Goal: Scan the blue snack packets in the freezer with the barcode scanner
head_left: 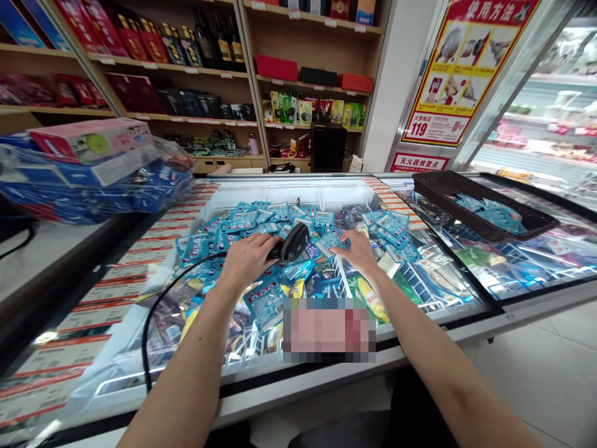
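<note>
Your left hand [252, 258], left of the middle of the frame, is closed around the handle of a black scanner [295, 242], whose head points toward the upper right. The scanner's cord [149, 323] curves away from it and drops toward the lower left of the frame, passing beside your left forearm. Your right hand [360, 250], just right of the middle, has its thumb and forefinger slightly apart at the right edge of a blue packet [329, 242]; you cannot tell from this view whether they pinch it or only touch it. That packet lies near the scanner's head, between your two hands. More blue packets [242, 219] overlap in a broad pile across the left and middle of the freezer [280, 389], on its glass top, and some of them lie beyond your left hand. A smaller pile [394, 227] lies to the right of your right hand, and a single packet [267, 306] lies nearer you, below the scanner. Under the glass you see white wire racks and colourful bags. In the right of the frame a dark basket [426, 180] holds several blue packets. Plastic-wrapped boxes [93, 174] are stacked at the left, shelves [321, 85] of goods fill the top, and a red-and-yellow sign [459, 68] hangs at the upper right.
</note>
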Demonstrator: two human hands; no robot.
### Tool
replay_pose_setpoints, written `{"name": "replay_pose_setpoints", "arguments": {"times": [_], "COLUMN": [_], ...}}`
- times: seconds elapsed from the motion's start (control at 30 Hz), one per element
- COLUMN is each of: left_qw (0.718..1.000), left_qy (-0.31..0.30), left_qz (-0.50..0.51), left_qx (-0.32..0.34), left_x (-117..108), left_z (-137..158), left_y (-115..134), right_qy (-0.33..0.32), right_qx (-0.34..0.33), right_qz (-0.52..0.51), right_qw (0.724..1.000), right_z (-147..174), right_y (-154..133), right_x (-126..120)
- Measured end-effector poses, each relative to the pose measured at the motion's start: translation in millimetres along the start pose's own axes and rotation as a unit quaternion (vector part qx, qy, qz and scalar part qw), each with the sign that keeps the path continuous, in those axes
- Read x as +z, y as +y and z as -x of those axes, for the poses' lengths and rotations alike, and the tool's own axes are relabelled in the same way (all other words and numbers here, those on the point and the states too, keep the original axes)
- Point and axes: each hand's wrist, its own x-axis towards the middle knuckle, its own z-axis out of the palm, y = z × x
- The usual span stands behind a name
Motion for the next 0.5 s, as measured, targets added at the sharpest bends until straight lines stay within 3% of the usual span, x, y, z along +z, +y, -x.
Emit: {"name": "replay_pose_setpoints", "arguments": {"times": [0.17,0.3,0.5], "left_qw": [1.000,1.000,1.000], "left_qy": [-0.003,-0.004,0.002], "left_qz": [-0.001,0.011,0.023], "left_qx": [0.007,0.005,0.017], "left_x": [-0.2,0.5,1.2], "left_z": [-1.1,-3.0,-12.5], "left_y": [3.2,8.7,20.9], "right_qy": [0.015,-0.003,0.071], "right_qx": [0.105,0.117,0.156], "right_qz": [-0.104,-0.237,-0.356], "right_qw": [0.989,0.964,0.918], "right_z": [-6.1,-10.7,-15.7], "right_y": [13.2,26.0,32.1], "right_x": [-2.7,-7.1,-9.4]}}
